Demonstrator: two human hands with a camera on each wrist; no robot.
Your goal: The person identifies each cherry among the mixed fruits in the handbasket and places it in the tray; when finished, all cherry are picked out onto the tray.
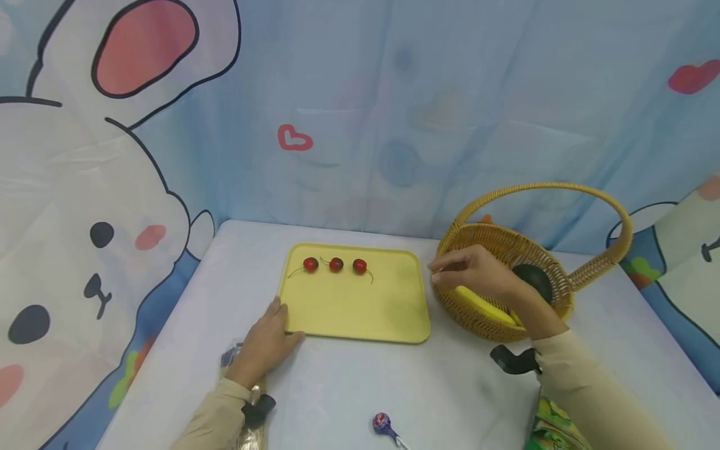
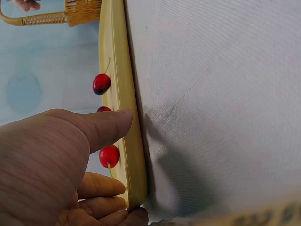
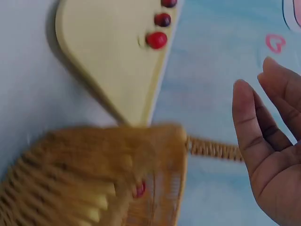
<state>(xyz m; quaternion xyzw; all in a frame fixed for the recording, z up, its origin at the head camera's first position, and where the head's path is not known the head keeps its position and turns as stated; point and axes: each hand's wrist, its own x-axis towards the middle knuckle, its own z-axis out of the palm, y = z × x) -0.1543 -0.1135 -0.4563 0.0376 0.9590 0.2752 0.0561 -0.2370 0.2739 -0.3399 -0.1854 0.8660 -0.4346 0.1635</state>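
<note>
Left hand (image 1: 269, 340) gripped the near-left corner of the yellow tray (image 1: 354, 312) on the bench (image 1: 337, 381); a light, level hold seemed wisest for its cherries (image 1: 335, 265). Right hand (image 1: 475, 272), apparently empty, hung relaxed over the basket (image 1: 465, 319).

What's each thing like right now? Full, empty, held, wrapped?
Tray: flat, held
Three cherries: stems on, on the tray
Basket: upright, handle up, not empty
Banana: inside the basket
Lollipop: wrapped, lying down
Left hand: holding the tray's corner
Right hand: empty, near the basket

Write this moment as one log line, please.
left hand: holds yellow tray | right hand: empty, near wicker basket | cherries: three on tray
</note>
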